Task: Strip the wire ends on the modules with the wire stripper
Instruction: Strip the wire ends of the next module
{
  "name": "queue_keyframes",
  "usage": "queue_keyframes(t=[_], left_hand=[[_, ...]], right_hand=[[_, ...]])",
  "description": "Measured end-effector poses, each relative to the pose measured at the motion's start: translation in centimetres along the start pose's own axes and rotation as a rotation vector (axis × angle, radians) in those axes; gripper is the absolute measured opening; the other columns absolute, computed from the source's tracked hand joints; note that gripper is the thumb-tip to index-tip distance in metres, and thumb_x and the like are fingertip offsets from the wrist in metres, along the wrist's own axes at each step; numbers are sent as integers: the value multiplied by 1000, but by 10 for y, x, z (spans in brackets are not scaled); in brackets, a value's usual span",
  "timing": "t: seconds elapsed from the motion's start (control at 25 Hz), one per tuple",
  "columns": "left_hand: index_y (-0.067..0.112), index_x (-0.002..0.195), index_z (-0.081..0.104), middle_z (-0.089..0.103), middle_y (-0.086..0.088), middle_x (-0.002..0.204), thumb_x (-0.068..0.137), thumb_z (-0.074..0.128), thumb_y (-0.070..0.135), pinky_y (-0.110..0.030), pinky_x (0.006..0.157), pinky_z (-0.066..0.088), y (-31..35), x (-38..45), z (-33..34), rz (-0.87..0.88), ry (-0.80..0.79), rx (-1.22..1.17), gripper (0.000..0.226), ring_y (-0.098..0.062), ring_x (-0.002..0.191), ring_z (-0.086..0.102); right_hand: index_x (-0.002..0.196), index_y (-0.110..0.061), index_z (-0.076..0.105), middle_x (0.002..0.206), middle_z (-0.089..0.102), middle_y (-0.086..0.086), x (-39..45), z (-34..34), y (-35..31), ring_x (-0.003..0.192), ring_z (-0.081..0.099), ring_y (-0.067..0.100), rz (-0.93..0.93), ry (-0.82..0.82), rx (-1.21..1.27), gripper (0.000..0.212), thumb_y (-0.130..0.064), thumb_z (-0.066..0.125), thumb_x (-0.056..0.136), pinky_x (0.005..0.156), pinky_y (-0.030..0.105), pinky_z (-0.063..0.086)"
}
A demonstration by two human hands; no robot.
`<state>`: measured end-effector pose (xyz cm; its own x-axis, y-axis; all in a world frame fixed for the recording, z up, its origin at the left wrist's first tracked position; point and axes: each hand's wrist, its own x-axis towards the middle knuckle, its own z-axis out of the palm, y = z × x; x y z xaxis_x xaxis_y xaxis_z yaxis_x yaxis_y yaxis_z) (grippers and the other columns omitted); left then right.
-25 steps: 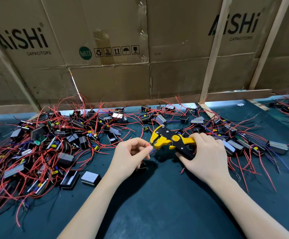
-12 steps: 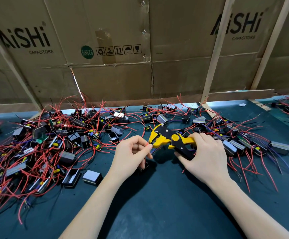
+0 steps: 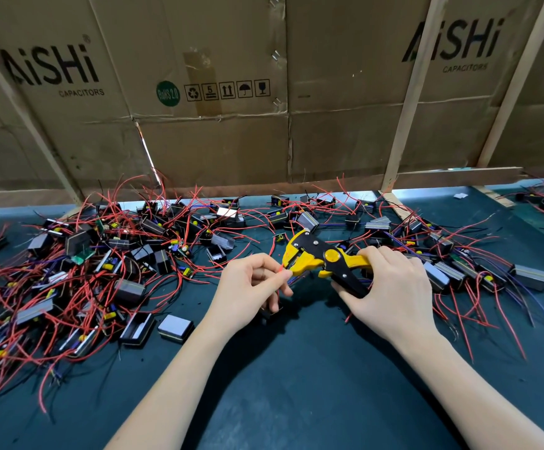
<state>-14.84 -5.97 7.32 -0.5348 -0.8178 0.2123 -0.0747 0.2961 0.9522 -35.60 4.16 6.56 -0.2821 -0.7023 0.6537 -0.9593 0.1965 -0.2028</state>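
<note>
My right hand (image 3: 391, 290) grips the handles of a yellow and black wire stripper (image 3: 316, 254), whose jaws point left. My left hand (image 3: 251, 287) pinches a red wire end (image 3: 280, 269) between thumb and forefinger right at the stripper's jaws. A small black module (image 3: 269, 311) lies under my left hand, mostly hidden by the fingers. Both hands hover over the dark green table mat (image 3: 296, 384), near its middle.
A big heap of black modules with red wires (image 3: 85, 271) covers the left and back of the mat. More modules with red and blue wires (image 3: 459, 267) lie to the right. Cardboard sheets (image 3: 215, 108) and wooden slats (image 3: 407, 108) wall off the back.
The hands and stripper have stayed almost in place; my left hand's pinch on the red wire end sits a little closer to the jaws.
</note>
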Motion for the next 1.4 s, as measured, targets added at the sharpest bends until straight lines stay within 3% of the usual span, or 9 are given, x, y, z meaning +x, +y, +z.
queue_keyframes(t=[0.76, 1.4], left_hand=[[5, 82, 60, 70, -9, 66, 93, 62, 5, -18, 47, 40, 7, -2, -3, -86, -52, -34, 12, -18, 46, 59], [4, 83, 61, 71, -11, 69, 94, 62, 7, -17, 46, 38, 10, -3, -4, -92, -82, -38, 12, -18, 46, 59]], right_hand=[[78, -14, 63, 67, 59, 1, 0, 2, 0, 65, 59, 31, -48, 105, 15, 42, -48, 83, 64, 62, 36, 41], [62, -15, 65, 53, 60, 3, -1, -2, -4, 52, 61, 32, 22, 19, -38, 38, -44, 90, 58, 48, 28, 39]])
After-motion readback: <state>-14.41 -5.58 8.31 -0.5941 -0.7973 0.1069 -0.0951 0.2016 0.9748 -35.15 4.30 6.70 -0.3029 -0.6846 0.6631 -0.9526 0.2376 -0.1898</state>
